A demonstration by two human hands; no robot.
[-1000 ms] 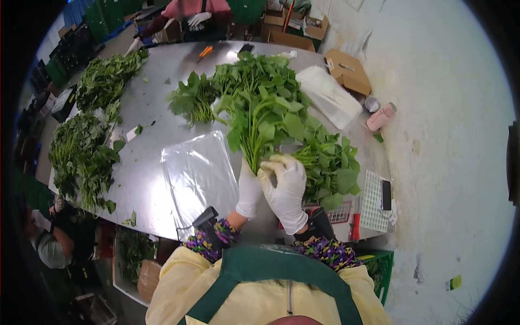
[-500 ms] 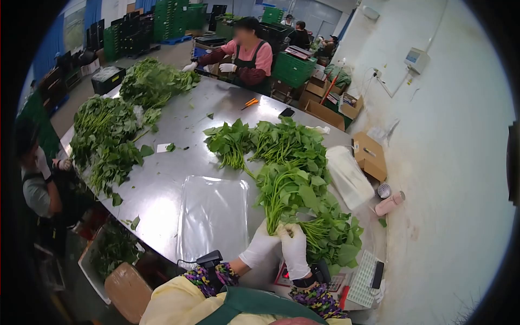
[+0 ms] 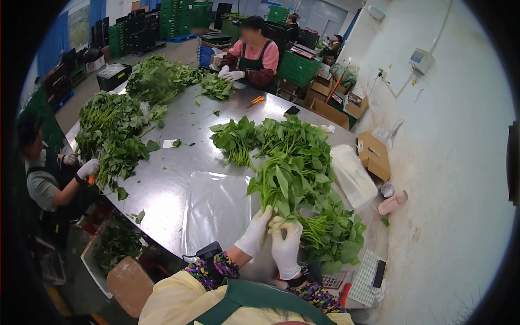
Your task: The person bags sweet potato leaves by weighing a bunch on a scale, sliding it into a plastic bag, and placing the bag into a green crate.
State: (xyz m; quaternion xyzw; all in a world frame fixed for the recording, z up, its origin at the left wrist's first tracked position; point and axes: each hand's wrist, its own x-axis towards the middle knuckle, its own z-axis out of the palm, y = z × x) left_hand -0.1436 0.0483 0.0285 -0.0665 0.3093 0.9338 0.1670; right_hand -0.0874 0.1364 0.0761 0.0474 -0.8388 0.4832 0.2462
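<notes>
My gloved left hand [image 3: 254,234] is closed around the stem ends of a bunch of leafy greens [image 3: 277,181], whose leaves point away from me. Beside it, my gloved right hand [image 3: 286,248] pinches the same stems, its fingers partly hiding the ends. Several more bunches of greens [image 3: 292,135] lie just beyond, and another bunch [image 3: 336,233] is at the right of my right hand. Flat on the metal table [image 3: 189,157], left of my hands, is a clear plastic bag [image 3: 216,208].
Larger heaps of greens [image 3: 111,122] cover the table's left side, with one co-worker [image 3: 46,179] there and another [image 3: 252,54] across. Orange-handled scissors [image 3: 256,101], a phone [image 3: 292,110], a stack of plastic bags [image 3: 352,176], a cardboard box [image 3: 374,154] and a pink bottle [image 3: 392,202] lie around.
My hands and the bunch have shifted slightly, the leaves now more bunched together. The co-worker across now handles a clump of greens. The left co-worker's raised hand has come down to the heap.
</notes>
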